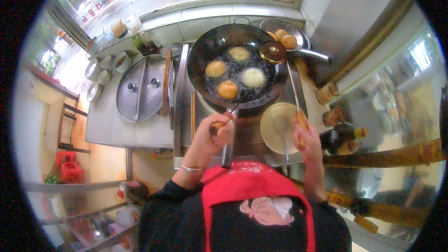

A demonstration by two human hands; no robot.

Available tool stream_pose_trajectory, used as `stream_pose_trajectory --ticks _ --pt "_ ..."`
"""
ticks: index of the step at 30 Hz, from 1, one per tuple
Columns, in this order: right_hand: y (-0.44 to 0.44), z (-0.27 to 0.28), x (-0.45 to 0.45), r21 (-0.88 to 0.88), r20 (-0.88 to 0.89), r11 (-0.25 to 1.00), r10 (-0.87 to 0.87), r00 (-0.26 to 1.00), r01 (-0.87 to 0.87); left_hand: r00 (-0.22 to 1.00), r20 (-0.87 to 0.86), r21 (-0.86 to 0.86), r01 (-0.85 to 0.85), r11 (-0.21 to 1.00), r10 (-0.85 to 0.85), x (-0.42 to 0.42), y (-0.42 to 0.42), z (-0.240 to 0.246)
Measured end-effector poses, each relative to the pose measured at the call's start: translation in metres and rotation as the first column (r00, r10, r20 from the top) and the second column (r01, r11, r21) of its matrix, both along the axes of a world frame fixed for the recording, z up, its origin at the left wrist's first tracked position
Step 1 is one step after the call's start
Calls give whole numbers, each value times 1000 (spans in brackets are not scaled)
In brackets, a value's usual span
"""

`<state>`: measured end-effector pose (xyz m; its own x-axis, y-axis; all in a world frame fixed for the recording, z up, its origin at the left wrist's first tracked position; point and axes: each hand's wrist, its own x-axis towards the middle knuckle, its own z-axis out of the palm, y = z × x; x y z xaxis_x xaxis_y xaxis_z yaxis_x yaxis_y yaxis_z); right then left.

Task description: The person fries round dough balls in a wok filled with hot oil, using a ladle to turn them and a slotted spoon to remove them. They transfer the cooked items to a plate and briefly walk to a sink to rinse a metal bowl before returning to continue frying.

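Note:
A large black wok [199,42] of bubbling oil stands on the stove, with several round cakes [228,90] frying in it, some golden brown, one paler. My left hand [218,131] is closed around the short wooden handle of a utensil whose thin metal end reaches the wok's near rim; its tip is hard to make out. Just below that hand lies the wok's long handle [227,154]. In my right hand [307,134] is the wooden handle of a ladle [273,51], its bowl holding dark oil over the wok's right side. A pale round bowl [276,126] sits left of this hand.
A perforated metal strainer [267,26] with several browned cakes rests behind the wok at right. On the left are a round steel lid [126,101], white bowls [92,70] and jars [139,43]. Condiment containers [327,93] and a dark bottle [341,134] stand at right.

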<state>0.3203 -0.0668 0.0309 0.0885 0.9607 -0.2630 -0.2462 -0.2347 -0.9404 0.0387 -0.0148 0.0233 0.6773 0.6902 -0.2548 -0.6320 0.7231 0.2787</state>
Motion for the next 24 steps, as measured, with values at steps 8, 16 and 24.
stream_pose_trajectory --ticks 8,16,24 --pt "-1 2 -5 -37 -9 999 6 1000 -7 998 -28 2 -51 999 51 -2 -8 6" --pt "1 -11 -1 -34 60 999 36 998 -34 971 -238 93 6 996 17 -2 -11 -7" --pt "5 -13 -3 -48 124 999 19 992 -13 943 -332 46 43 998 -26 -2 -11 -9"
